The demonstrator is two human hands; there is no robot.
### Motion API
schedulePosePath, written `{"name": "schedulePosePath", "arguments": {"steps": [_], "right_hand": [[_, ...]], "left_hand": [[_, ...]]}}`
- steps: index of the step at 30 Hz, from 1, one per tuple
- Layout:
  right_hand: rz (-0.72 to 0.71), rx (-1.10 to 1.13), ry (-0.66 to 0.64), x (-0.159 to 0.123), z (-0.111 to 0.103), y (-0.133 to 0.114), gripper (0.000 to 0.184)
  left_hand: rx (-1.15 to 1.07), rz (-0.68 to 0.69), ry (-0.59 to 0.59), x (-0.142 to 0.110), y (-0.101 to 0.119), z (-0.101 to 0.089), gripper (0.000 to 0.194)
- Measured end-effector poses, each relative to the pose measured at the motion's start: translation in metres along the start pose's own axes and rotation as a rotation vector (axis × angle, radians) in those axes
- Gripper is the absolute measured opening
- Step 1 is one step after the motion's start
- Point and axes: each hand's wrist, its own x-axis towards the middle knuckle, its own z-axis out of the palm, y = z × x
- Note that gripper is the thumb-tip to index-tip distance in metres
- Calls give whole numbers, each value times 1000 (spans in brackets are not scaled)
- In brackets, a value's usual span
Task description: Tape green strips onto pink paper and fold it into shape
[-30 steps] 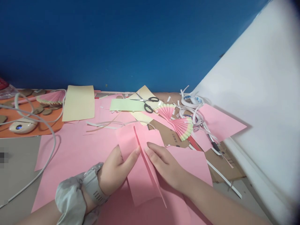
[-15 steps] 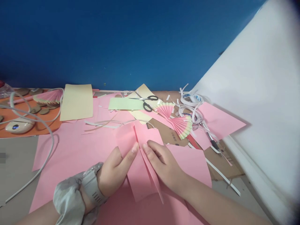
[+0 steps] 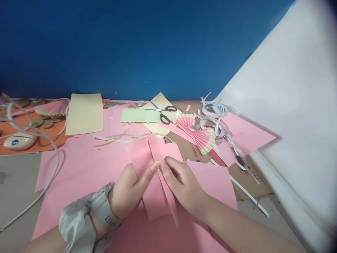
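Observation:
Between my two hands is a folded sheet of pink paper (image 3: 155,202), with a raised pleat running lengthwise along its middle. My left hand (image 3: 129,189) grips its left side, the thumb on top beside the crease and the fingers hidden underneath. On the other side my right hand (image 3: 181,184) pinches the pleat, its thumb tip meeting the left thumb. Larger pink sheets (image 3: 86,175) lie beneath. Beyond the hands are black-handled scissors (image 3: 164,111), resting partly on a green paper strip (image 3: 137,115), and a pleated pink paper fan (image 3: 196,133) with yellow-green edges.
A yellow sheet (image 3: 84,114) lies at the back left, near a white mouse (image 3: 19,141) and a looping white cable (image 3: 56,165). Tape rolls (image 3: 216,109), a pen (image 3: 239,156) and paper strips clutter the right, on cardboard (image 3: 259,186). A blue wall (image 3: 131,45) rises behind.
My left thumb has moved right and now meets my right thumb at the crease. The raised flap of the pink paper has shifted left and leans in closer to the fold.

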Motion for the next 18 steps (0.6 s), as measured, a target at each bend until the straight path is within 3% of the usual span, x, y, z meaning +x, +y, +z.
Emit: {"name": "schedulePosePath", "arguments": {"steps": [9,13,18], "right_hand": [[4,20,-10,0,0,4,39],[25,134,-56,2,-1,4,39],[85,332,-148,2,-2,1,36]], "left_hand": [[164,40,-86,-2,2,-1,28],[168,29,-101,0,1,-2,30],[83,118,-106,3,3,-3,25]]}}
